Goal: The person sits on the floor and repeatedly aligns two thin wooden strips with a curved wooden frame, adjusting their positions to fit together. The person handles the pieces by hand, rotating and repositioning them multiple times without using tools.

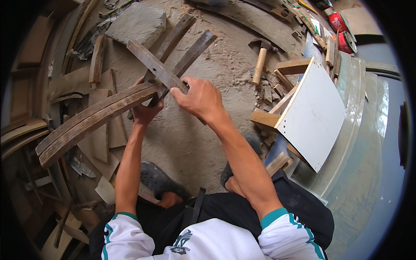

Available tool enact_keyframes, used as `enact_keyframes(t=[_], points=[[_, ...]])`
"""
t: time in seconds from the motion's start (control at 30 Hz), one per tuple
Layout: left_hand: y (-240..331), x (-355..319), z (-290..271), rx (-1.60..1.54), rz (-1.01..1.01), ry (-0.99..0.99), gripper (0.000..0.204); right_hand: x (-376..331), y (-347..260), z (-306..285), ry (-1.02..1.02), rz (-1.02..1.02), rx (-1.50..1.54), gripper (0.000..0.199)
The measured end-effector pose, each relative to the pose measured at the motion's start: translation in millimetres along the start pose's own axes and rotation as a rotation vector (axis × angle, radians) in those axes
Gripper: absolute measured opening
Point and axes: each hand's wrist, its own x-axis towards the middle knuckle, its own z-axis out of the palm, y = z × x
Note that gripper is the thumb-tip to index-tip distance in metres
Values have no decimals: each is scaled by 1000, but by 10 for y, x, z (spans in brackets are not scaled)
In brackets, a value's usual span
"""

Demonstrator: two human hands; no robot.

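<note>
A weathered wooden frame of several crossing bars is held up over the dirt floor. Its long double beam reaches toward the lower left, and shorter bars point away from me. Beneath the crossing, my left hand is closed around the wood, its fingers partly hidden by the bars. My right hand grips the near end of a short crossbar, thumb along the top. How the bars are joined cannot be made out.
A claw hammer lies on the floor ahead to the right. Beside it stands a white panel on wooden legs, near stacked glass sheets. Red cans sit far right. A stone slab and scrap boards lie at left.
</note>
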Motion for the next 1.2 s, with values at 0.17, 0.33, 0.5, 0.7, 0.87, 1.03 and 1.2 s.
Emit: enact_keyframes(t=[0.17,0.33,0.5,0.7,0.87,1.03,1.2], points=[[89,11,-27,41,66,6,83,72,1,-290,10,-15,23,44],[96,-1,-18,-45,3,-11,82,163,-31,-547,-36,-17,-29,43],[91,1,-13,-42,2,-30,82,216,-24,-698,3,-2,-56,41],[57,-14,-34,-13,15,-21,84,269,-69,-852,-33,12,-89,43],[152,39,-28,36,76,-26,84,290,-22,-916,-1,2,-77,42],[169,41,-32,4,58,-26,83,299,-58,-952,-54,38,-97,49],[131,23,-8,-52,14,-12,82,320,-46,-957,-67,55,-91,53]])
